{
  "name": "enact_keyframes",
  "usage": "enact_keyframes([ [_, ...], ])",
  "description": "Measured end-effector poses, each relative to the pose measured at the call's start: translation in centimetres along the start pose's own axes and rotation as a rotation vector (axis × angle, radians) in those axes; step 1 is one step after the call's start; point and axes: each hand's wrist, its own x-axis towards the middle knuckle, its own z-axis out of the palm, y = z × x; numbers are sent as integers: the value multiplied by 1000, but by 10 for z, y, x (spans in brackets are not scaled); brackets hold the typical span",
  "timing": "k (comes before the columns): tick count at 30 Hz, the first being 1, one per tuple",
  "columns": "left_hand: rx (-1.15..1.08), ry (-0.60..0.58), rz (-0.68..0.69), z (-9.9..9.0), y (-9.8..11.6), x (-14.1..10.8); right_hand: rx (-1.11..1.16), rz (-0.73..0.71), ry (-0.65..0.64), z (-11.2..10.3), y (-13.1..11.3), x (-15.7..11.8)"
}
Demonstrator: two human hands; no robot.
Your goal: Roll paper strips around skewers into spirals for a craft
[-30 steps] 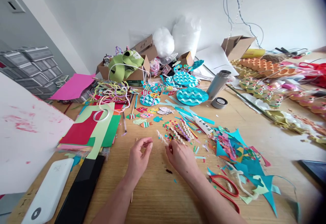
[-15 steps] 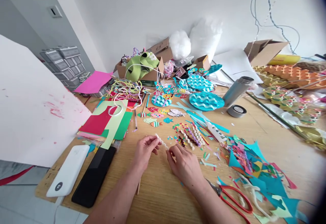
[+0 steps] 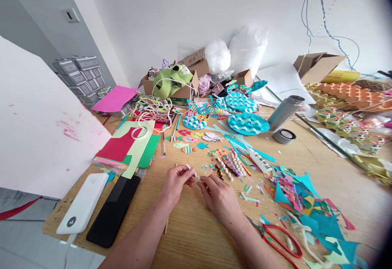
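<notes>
Over the middle of the table, my left hand [image 3: 179, 183] pinches one end of a short cream coiled pipe cleaner [image 3: 197, 176]. My right hand [image 3: 217, 193] is closed on its other end, fingers bent over it. The fingertips hide both ends. Just beyond my right hand lie several coiled pipe cleaners [image 3: 225, 169] in white, purple and brown. A thin wooden stick [image 3: 166, 225] runs under my left forearm. Red-handled scissors [image 3: 280, 236] rest beside my right forearm.
Paper scraps [image 3: 321, 220] and a white glue bottle [image 3: 259, 160] lie on the right. Paper fish [image 3: 190, 139] and blue wavy discs [image 3: 248, 123] sit farther back, near a steel flask [image 3: 286, 112]. At left are a black phone [image 3: 113, 212] and a white power bank [image 3: 82, 203].
My hands have drawn slightly closer together, and the visible stretch of pipe cleaner between them is shorter. The camera view has shifted slightly.
</notes>
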Motion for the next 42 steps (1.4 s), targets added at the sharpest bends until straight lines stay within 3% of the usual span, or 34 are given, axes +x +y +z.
enact_keyframes([
  [13, -117, 12, -64, -1, 0, 1, 64, -7, -47, 0, 1, 0],
  [22, -20, -78, -73, 0, -3, -1, 162, 24, 13, 0, 0, 1],
  [28, -159, 17, -79, -7, -4, 5, 235, 97, 22, 2, 2, 0],
  [37, -153, -56, -107, -3, -3, 2, 203, 38, 49, 2, 1, 0],
  [42, -150, -6, -106, -1, -5, 2, 231, 32, 50, 3, 0, 0],
])
